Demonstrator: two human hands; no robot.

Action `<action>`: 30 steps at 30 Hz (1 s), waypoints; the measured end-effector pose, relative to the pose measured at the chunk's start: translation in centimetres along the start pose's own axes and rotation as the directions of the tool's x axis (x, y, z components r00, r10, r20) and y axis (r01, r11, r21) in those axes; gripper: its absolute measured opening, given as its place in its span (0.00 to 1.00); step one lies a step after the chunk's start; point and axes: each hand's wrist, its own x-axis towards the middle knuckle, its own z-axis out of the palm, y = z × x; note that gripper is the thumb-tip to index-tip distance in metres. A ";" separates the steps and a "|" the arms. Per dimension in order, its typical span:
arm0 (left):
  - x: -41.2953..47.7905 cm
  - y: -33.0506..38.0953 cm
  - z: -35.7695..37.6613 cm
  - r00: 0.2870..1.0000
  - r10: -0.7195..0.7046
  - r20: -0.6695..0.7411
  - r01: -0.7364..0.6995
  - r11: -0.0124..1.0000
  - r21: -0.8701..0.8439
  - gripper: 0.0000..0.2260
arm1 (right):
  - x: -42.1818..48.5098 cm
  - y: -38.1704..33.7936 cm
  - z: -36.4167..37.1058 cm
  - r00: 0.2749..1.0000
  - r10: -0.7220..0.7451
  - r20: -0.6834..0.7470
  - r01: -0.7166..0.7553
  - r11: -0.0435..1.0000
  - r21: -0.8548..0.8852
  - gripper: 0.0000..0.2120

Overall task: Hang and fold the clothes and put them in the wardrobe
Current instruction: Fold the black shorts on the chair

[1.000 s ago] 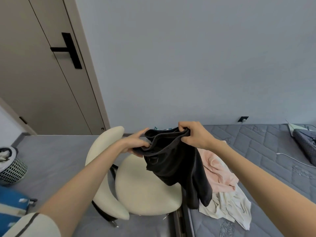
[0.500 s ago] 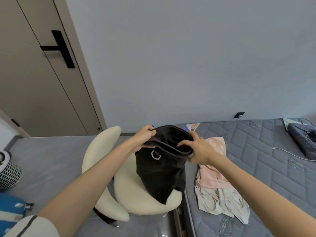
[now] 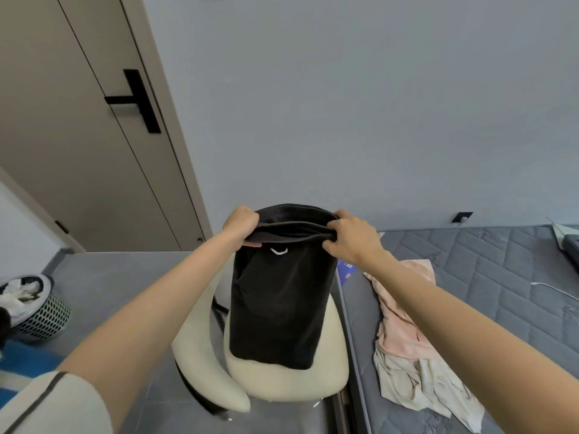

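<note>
The black garment (image 3: 279,302) hangs straight down over the seat of the cream chair (image 3: 291,383), beside the edge of the bed (image 3: 501,277). Its top hem is bunched inside curled fingers (image 3: 250,220). The left hand (image 3: 242,225) grips one end and the right hand (image 3: 349,239) the other.

Soft, even, fairly bright light in a wide-angle head view.
Source lies out of frame, perhaps behind the wearer; shadows are faint, deepest under the chair (image 3: 282,383); the black garment (image 3: 275,308) reads as flat dark with little fold detail; the door frame (image 3: 187,183) leans and bows toward the left edge; the sleeve (image 3: 47,405) in the lower left corner looks slightly soft.
</note>
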 end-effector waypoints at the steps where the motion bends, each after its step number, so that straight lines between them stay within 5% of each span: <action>1: 0.5 0.3 -0.2 1.000 -0.018 -0.007 0.017 0.999 -0.042 0.09 | 1.1 -0.3 -0.4 1.000 -0.009 -0.017 0.009 0.999 -0.031 0.10; 16: 3.2 1.8 2.4 0.995 0.044 -0.090 -0.059 0.982 -0.180 0.02 | 6.7 4.3 -0.1 0.981 -0.121 -0.153 0.113 0.992 -0.060 0.11; 24: -0.9 -12.1 6.0 0.968 -0.250 -0.007 0.248 0.960 -0.128 0.08 | -1.3 5.7 10.7 0.982 -0.123 0.146 0.114 0.991 0.068 0.11; 30: -5.5 -21.9 9.0 0.830 -0.532 0.169 0.557 0.801 -0.219 0.09 | -9.3 5.9 17.6 0.899 -0.029 0.438 -0.029 0.992 0.125 0.08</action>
